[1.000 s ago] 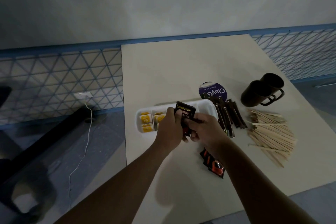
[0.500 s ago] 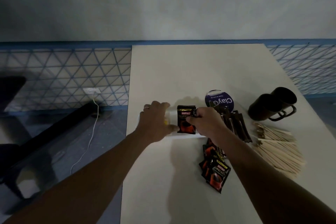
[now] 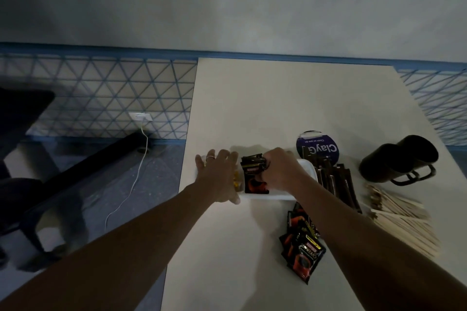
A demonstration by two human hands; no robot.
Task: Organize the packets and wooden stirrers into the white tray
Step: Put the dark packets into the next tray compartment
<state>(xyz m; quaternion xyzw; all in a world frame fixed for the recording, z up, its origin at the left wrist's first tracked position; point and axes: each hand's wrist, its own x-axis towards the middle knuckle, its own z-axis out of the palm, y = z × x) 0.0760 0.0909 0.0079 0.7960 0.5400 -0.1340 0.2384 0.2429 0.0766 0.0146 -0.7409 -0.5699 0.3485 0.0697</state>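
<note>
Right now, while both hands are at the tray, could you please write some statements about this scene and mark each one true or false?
1. The right hand grips a black packet at the white tray. True.
2. The wooden stirrers lie inside the tray. False: they lie on the table, to the right of the tray.
3. The left hand rests on the left end of the tray. True.
4. Only one mug stands on the table. False: two dark mugs stand side by side.
5. Every black packet is in the tray. False: a pile of black packets lies on the table beside the right forearm.
</note>
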